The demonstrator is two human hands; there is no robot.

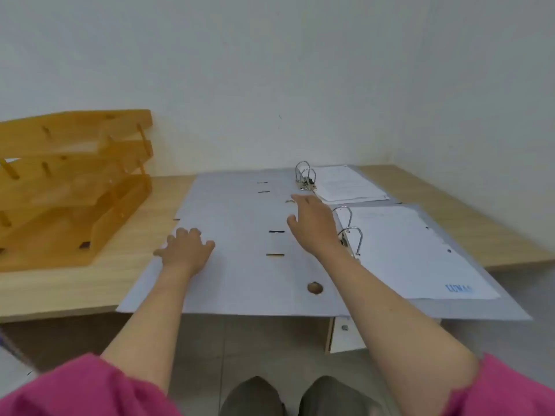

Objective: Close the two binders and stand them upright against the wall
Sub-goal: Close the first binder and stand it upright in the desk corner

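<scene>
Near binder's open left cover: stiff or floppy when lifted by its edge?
Probably stiff: the near binder's left cover lies flat and overhangs the desk edge without drooping. Likely swings as one board. The left hand rests at its outer edge.

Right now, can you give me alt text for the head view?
Two grey binders lie open and flat on a wooden desk, the near binder in front of the far binder, papers on their right halves. The left hand rests on the near cover; the right hand reaches over the spines. A wooden tray rack stands left.

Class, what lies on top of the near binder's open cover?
Both hands: the left hand at its left edge, the right hand near the rings. Punched paper covers its right half, hiding whatever lies beneath.
</scene>
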